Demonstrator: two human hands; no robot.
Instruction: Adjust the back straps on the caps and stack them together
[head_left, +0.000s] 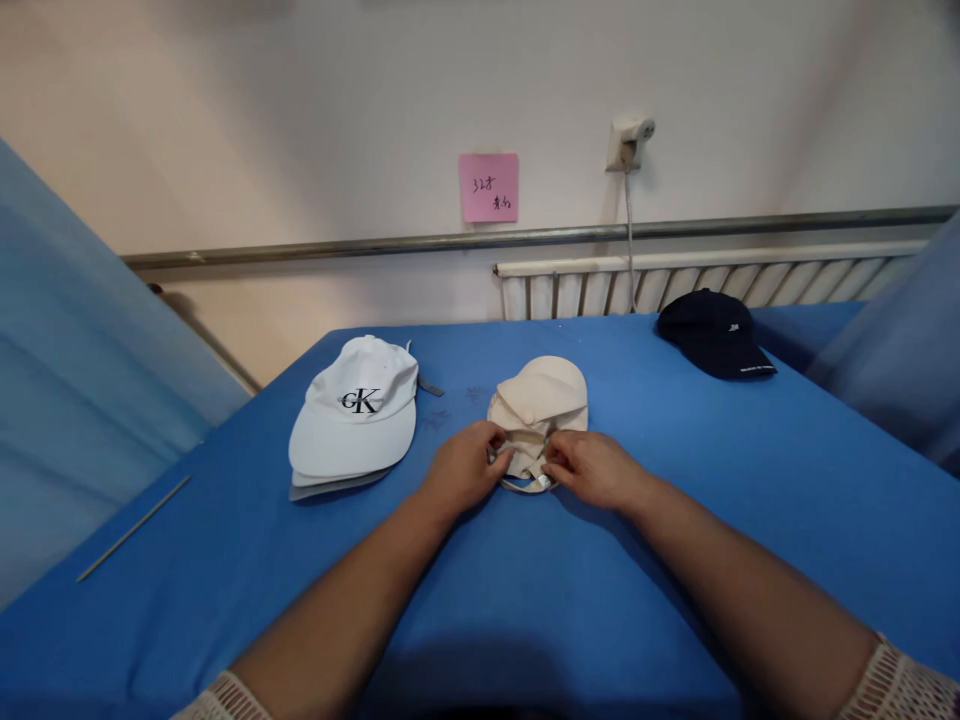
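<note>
A beige baseball cap (541, 388) lies on the blue sheet in front of me, its brim pointing away and its back opening and strap toward me. At the left edge of that opening, my left hand (469, 464) pinches the fabric between thumb and fingers. My right hand (592, 468) grips the opposite edge, close to a small white label inside. The crown looks partly folded in between the two hands. To the left rests a white cap with black "CK" lettering (356, 415), stacked on a grey one whose brim (337, 487) peeks out below.
A dark navy cap (716, 335) sits at the far right of the blue-covered surface (480, 620). Near the left edge lies a thin stick (135, 528). Behind are a metal rail (420, 243), a radiator (712, 270), a plugged-in socket (624, 146) and a pink note (489, 188). Blue curtains (82, 370) hang at both sides.
</note>
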